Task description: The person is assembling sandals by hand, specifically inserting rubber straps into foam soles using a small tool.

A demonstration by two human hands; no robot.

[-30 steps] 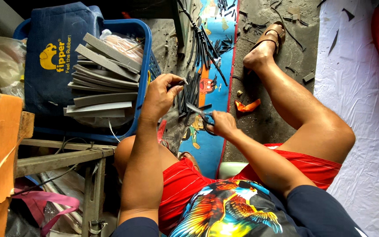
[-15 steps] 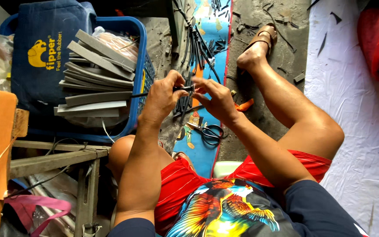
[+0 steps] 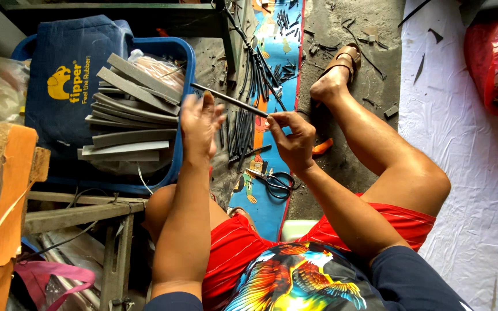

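Thin black rubber strip (image 3: 229, 99) held level above the floor mat (image 3: 272, 52), spanning both hands. Left hand (image 3: 198, 124) pinches one end, right hand (image 3: 292, 141) the other. Probably light, flexible; best gripped near its ends. Scissors (image 3: 275, 183) on mat below; blue crate (image 3: 171, 49) at left.

Blue basket (image 3: 181, 69) close beside left hand (image 3: 198, 124)

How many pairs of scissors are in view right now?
1. The scissors lie on the blue mat below the right hand. Others may be hidden among the black strips.
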